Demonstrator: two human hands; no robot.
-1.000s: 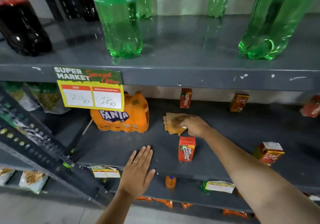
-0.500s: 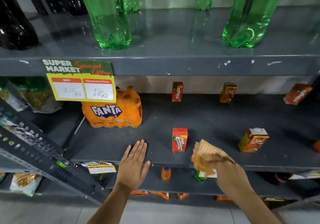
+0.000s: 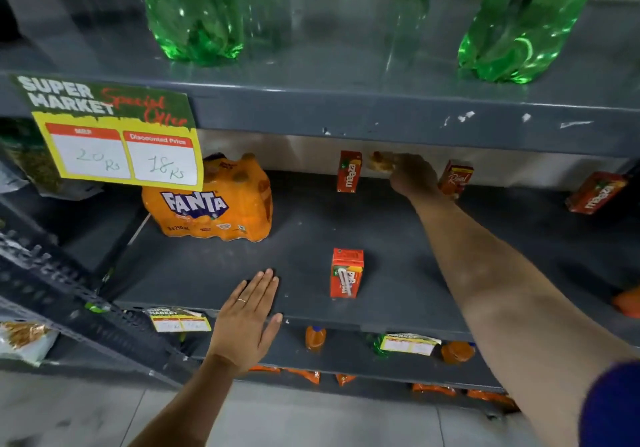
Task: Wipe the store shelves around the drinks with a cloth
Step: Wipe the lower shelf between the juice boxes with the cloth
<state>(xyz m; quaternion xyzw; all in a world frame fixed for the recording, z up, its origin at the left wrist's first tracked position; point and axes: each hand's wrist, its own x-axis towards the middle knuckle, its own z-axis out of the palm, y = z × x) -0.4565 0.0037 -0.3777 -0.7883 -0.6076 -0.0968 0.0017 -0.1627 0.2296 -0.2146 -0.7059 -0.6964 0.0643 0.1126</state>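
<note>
Right, my right hand has the cloth bunched at the shelf back between the Maaza carton and Real carton, left hand flat and empty on the front edge — a careless sideways sweep could topple either.

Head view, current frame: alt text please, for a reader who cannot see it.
A person's right hand presses a cloth at the back of a grey middle shelf, between two juice cartons. The left hand rests flat on the shelf's front edge, near a Fanta pack.
</note>
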